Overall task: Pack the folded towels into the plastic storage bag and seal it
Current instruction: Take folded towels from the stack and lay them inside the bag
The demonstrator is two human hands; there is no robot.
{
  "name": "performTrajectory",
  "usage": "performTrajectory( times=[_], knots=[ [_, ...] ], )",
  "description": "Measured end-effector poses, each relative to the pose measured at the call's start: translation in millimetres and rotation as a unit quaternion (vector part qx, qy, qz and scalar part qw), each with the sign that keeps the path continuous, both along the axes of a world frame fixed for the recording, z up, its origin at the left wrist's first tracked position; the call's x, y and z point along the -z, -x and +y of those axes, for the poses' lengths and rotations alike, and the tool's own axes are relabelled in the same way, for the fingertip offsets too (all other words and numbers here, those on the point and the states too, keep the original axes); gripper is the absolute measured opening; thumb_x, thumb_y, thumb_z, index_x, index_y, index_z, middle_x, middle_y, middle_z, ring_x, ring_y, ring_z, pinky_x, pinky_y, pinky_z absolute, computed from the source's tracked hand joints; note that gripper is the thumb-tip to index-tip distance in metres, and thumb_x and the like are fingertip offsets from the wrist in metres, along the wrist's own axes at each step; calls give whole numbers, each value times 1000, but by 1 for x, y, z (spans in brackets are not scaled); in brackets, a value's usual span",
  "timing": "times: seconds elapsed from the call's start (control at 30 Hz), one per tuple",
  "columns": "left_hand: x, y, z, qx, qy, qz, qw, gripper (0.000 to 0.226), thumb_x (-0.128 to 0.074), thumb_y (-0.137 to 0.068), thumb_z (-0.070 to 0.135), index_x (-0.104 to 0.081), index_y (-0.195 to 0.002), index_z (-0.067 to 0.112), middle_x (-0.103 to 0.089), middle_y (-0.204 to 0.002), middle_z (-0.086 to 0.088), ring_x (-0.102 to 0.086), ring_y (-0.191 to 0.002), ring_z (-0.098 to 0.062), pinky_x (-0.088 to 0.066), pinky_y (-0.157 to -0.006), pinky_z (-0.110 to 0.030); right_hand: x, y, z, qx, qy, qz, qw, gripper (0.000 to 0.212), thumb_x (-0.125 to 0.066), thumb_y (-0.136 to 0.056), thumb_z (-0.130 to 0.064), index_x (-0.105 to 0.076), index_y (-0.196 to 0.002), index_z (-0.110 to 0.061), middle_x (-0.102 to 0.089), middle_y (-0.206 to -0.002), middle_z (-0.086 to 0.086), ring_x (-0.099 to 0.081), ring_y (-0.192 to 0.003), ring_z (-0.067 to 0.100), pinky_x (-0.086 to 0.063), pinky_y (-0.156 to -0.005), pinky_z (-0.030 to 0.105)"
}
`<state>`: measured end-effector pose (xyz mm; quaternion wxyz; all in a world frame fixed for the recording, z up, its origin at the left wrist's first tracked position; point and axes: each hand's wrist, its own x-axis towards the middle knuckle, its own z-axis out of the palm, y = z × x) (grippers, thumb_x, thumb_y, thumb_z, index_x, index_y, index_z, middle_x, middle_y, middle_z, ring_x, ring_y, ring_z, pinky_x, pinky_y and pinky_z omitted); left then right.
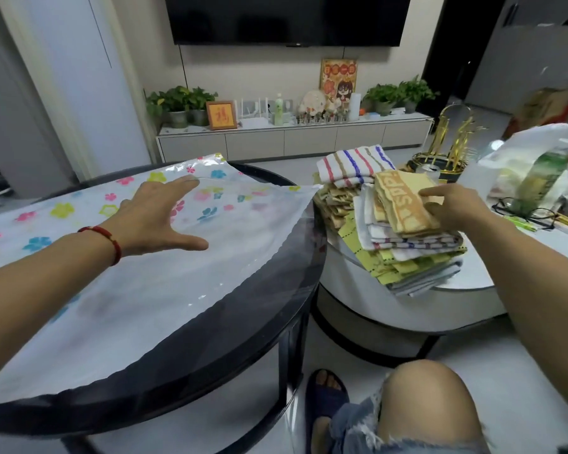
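Observation:
A clear plastic storage bag (164, 276) printed with coloured flowers lies flat across the black round table (263, 326). My left hand (154, 217) hovers over the bag with its fingers spread, its fingertips at the bag's far edge. On the white round table (466, 290) to the right stands a stack of folded towels (407, 253). My right hand (453, 204) grips the top tan towel with orange lettering (397, 201), thumb above and fingers beneath it. A striped folded towel (351, 165) tops a second pile behind.
Plastic bags and a green packet (538, 178), eyeglasses (522, 211) and a gold rack (446, 152) crowd the white table's far side. A TV cabinet (292, 139) with plants lines the back wall. My knee (427, 401) and sandalled foot (325, 394) are below, between the tables.

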<state>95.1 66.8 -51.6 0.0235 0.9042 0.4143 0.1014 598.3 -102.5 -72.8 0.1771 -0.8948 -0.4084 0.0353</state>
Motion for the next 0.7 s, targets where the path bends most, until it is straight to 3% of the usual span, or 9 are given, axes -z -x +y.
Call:
performTrajectory(
  times=[0.17,0.27,0.33,0.43,0.53,0.6,0.7],
  knots=[
    [4,-4,4,-9,-7,6,1000,123,-66,-53,85,-18,-154,35,-24,-162,5,-27,-144,-29,-36,-109,-61,-7,-21,-1,6,-1,42,999,56,-78,-90,-37,-59,-143,-38,-53,-151,16,-58,-123,41,-52,-83,39],
    [6,-6,6,-14,-12,16,1000,124,-63,-51,88,-16,-154,37,-24,-162,5,-27,-144,-29,-38,-107,-64,-14,-25,3,-20,12,50,998,56,-78,-91,-26,-57,-140,-43,-50,-150,12,-57,-116,39,-50,-75,34],
    [7,-6,7,-20,-32,32,999,123,-62,-51,89,-15,-153,38,-24,-162,6,-28,-143,-30,-40,-104,-64,-21,-23,4,-38,-11,135,990,56,-75,-92,-14,-57,-136,-44,-47,-139,9,-59,-102,34,-56,-65,36],
    [9,-4,9,-37,-70,62,995,118,-67,-57,83,-12,-152,42,-22,-162,12,-29,-142,-30,-39,-99,-68,-37,-5,-1,-36,-101,334,936,43,-72,-92,-7,-65,-124,-34,-55,-127,11,-67,-91,32,-62,-55,34],
    [9,0,13,-44,-80,94,991,113,-68,-61,80,-11,-151,46,-19,-162,18,-26,-144,-29,-25,-104,-74,-58,27,-9,-88,-161,419,889,30,-68,-92,-7,-79,-113,-26,-71,-116,13,-72,-77,24,-62,-56,30],
    [7,0,14,-51,-84,116,988,110,-66,-62,81,-12,-151,46,-18,-162,19,-22,-146,-29,-14,-106,-76,-69,55,-15,-161,-146,481,849,33,-65,-94,-9,-78,-121,-22,-78,-106,12,-71,-64,19,-60,-51,27],
    [-4,-4,11,-47,-76,119,989,108,-67,-65,79,-13,-152,43,-17,-163,16,-17,-149,-28,-11,-108,-78,-68,102,-16,-272,-58,530,801,39,-66,-90,-17,-75,-127,-21,-77,-121,6,-73,-79,24,-62,-59,29]
  ],
)
